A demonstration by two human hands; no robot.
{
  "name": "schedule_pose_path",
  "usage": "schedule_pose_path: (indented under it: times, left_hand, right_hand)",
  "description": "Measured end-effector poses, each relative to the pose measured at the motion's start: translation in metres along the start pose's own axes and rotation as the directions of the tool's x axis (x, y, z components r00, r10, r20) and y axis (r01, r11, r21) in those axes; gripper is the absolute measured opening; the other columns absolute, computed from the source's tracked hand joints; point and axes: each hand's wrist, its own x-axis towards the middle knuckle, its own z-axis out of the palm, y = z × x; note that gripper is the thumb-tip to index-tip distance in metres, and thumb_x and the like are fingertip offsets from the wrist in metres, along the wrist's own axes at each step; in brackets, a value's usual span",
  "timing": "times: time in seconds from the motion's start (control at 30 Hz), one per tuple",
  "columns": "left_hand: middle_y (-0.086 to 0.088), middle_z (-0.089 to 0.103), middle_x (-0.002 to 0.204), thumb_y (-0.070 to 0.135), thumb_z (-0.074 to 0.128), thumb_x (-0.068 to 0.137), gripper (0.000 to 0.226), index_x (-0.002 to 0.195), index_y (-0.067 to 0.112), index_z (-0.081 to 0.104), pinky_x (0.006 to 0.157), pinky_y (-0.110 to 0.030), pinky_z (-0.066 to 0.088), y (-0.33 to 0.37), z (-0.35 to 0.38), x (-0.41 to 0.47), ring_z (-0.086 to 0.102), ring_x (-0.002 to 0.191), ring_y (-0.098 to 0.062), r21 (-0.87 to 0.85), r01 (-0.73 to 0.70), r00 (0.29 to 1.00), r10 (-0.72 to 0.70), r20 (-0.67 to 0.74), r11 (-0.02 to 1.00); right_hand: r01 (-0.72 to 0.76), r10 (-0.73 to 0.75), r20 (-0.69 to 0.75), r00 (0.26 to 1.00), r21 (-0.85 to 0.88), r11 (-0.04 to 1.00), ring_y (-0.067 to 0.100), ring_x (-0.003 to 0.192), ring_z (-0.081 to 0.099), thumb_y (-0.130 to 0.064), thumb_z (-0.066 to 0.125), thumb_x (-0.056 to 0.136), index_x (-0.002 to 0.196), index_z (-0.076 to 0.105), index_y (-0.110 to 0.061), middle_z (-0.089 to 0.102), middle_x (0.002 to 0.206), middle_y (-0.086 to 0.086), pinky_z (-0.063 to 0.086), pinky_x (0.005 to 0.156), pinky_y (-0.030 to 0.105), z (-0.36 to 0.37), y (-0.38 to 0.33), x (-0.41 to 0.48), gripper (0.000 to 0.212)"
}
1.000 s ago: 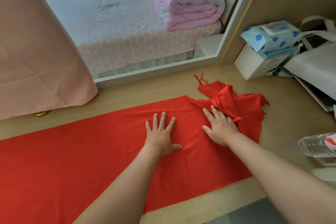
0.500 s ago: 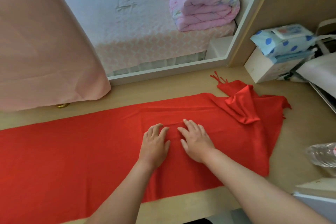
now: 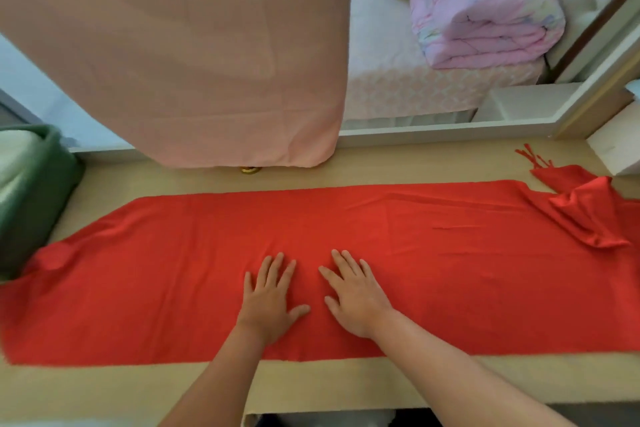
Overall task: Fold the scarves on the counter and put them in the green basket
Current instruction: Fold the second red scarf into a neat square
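scarf [image 3: 173, 270] 1 | green basket [image 3: 31, 204] 1 | hands [image 3: 268, 302] [image 3: 356, 302] 2 | curtain [image 3: 190, 45] 1 | quilt [image 3: 485, 10] 1

Red scarf [image 3: 346, 236]: its right end ran off the right edge, and its left end touched the left edge. The cloth under the left hand [image 3: 268, 298] and right hand [image 3: 356, 302] was covered.
Green basket [image 3: 31, 191]: cut by the left edge and blurred; I couldn't make out the pale thing inside.
Gold object [image 3: 251, 169]: mostly hidden under the pink curtain [image 3: 190, 62] hem; couldn't name it.
White box [image 3: 620, 149]: only a corner showed at the right edge.
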Motion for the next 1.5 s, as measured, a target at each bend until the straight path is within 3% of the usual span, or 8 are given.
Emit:
schedule_pose_path:
  times: [0.1, 0.27, 0.4, 0.63, 0.9, 1.03, 1.3, 1.5]
  left_hand:
    - [0.005, -0.003, 0.163, 0.083, 0.029, 0.071, 0.103, 0.157, 0.030, 0.009, 0.120, -0.049, 0.004, -0.045, -0.006, -0.009, -0.003, 0.151, -0.020, -0.067, -0.119, 0.993, 0.120, 0.009, 0.991]
    - [-0.003, 0.050, 0.139, 0.054, 0.044, 0.083, 0.059, 0.132, 0.024, 0.056, 0.098, -0.045, 0.043, -0.097, -0.020, -0.022, 0.048, 0.127, -0.028, -0.049, -0.087, 0.982, 0.077, -0.171, 0.995]
    - [-0.009, 0.059, 0.120, 0.037, 0.076, 0.068, 0.047, 0.111, 0.018, 0.066, 0.083, -0.047, 0.046, -0.137, -0.026, -0.032, 0.054, 0.108, -0.031, -0.011, 0.110, 0.971, -0.110, -0.214, 0.994]
    - [-0.003, 0.014, 0.162, 0.059, 0.046, 0.093, 0.072, 0.154, 0.031, 0.021, 0.110, -0.055, 0.030, -0.193, -0.017, -0.050, 0.011, 0.149, -0.028, -0.167, 0.392, 0.917, -0.398, -0.002, 0.905]
    - [-0.005, 0.057, 0.127, 0.033, 0.058, 0.092, 0.046, 0.134, 0.016, 0.053, 0.089, -0.043, 0.047, -0.250, -0.049, -0.066, 0.054, 0.115, -0.029, -0.275, 0.382, 0.880, -0.438, -0.182, 0.882]
    - [-0.006, 0.060, 0.115, 0.029, 0.060, 0.089, 0.041, 0.127, 0.015, 0.057, 0.082, -0.043, 0.049, -0.302, -0.067, -0.080, 0.057, 0.107, -0.030, -0.268, 0.477, 0.823, -0.533, -0.199, 0.837]
    - [-0.015, 0.043, 0.140, 0.025, 0.058, 0.090, 0.057, 0.141, 0.006, 0.040, 0.098, -0.045, 0.042, -0.433, -0.063, -0.112, 0.044, 0.127, -0.034, -0.415, 0.609, 0.701, -0.704, -0.117, 0.676]
    - [-0.009, 0.034, 0.152, 0.041, 0.053, 0.094, 0.070, 0.151, 0.013, 0.023, 0.103, -0.041, 0.040, -0.494, -0.048, -0.117, 0.037, 0.137, -0.028, -0.337, 0.543, 0.813, -0.581, -0.017, 0.769]
  right_hand:
    - [-0.077, 0.076, -0.006, 0.997, -0.041, 0.996, 0.026, 0.153, -0.003, -0.043, 0.045, 0.092, 0.156, 0.020, -0.033, 0.000, 0.167, 0.008, 0.002, 0.122, 0.050, 0.009, -0.034, 0.009, 0.069]
    - [-0.184, 0.183, -0.025, 0.983, -0.066, 0.981, 0.028, 0.153, 0.004, -0.032, 0.049, 0.083, 0.152, 0.029, -0.025, 0.008, 0.165, 0.011, 0.008, 0.122, 0.051, 0.002, -0.088, 0.023, 0.072]
    - [-0.066, 0.066, 0.031, 0.997, 0.000, 0.998, 0.027, 0.152, 0.010, -0.031, 0.048, 0.086, 0.154, 0.027, -0.028, 0.008, 0.166, 0.009, 0.016, 0.121, 0.047, 0.002, -0.140, 0.046, 0.071]
    - [0.070, -0.059, 0.116, 0.992, -0.094, 0.993, 0.027, 0.150, 0.015, -0.038, 0.047, 0.094, 0.152, 0.031, -0.033, 0.016, 0.164, 0.007, 0.016, 0.119, 0.052, 0.019, -0.173, 0.078, 0.060]
    - [0.043, -0.055, -0.081, 0.995, -0.147, 0.988, 0.028, 0.112, 0.052, -0.041, 0.048, 0.086, 0.120, 0.060, -0.024, 0.054, 0.122, 0.007, 0.041, 0.096, 0.045, 0.005, -0.220, 0.114, 0.040]
    - [0.137, -0.137, -0.032, 0.990, -0.007, 0.991, 0.026, 0.116, 0.051, -0.035, 0.051, 0.091, 0.129, 0.054, -0.026, 0.049, 0.125, 0.004, 0.044, 0.097, 0.041, 0.002, -0.289, 0.144, 0.039]
    - [0.118, -0.137, 0.062, 0.989, 0.248, 0.961, 0.022, 0.128, 0.050, -0.026, 0.058, 0.092, 0.140, 0.049, -0.025, 0.048, 0.139, 0.000, 0.041, 0.106, 0.036, 0.037, -0.430, 0.201, 0.049]
    - [0.062, -0.086, 0.099, 0.991, 0.220, 0.974, 0.027, 0.135, 0.043, -0.023, 0.057, 0.092, 0.156, 0.017, -0.031, 0.009, 0.164, -0.004, 0.043, 0.105, 0.041, 0.062, -0.497, 0.232, 0.075]
